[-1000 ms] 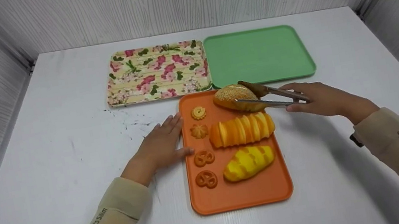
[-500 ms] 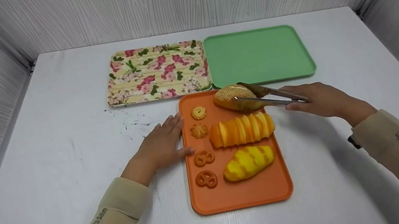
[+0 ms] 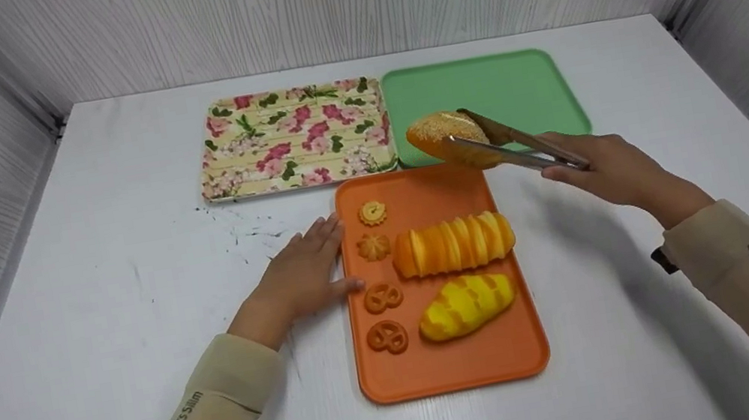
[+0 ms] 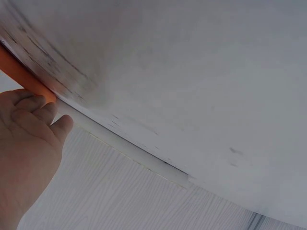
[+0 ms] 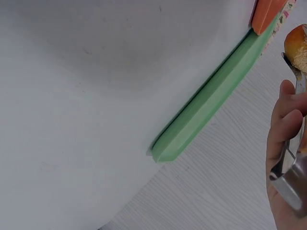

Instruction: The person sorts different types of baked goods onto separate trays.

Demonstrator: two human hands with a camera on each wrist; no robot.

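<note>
In the head view my right hand (image 3: 614, 162) grips metal tongs (image 3: 526, 158). Their tips clasp a sesame-topped bread roll (image 3: 434, 135), raised over the seam of the orange and green trays. The right wrist view shows the tongs' hinge end in the palm and part of the roll (image 5: 293, 42) at the edge. My left hand (image 3: 297, 272) lies with fingers extended along the left rim of the orange tray (image 3: 455, 371), its thumb on the rim. On that tray lie a ridged orange loaf (image 3: 455, 244), a yellow striped bread (image 3: 467, 306), two pretzels (image 3: 388, 337) and two small cookies (image 3: 374, 246).
Behind the orange tray, a flowered tray (image 3: 294, 136) and a green tray (image 3: 491, 88) stand side by side on the white table (image 3: 128, 281). Pale wood-grain panels (image 3: 340, 3) rise at the back and both sides.
The bread roll has been lifted in the tongs from the top of the orange tray and carried away from me toward the green tray. The left hand has stayed in place.
</note>
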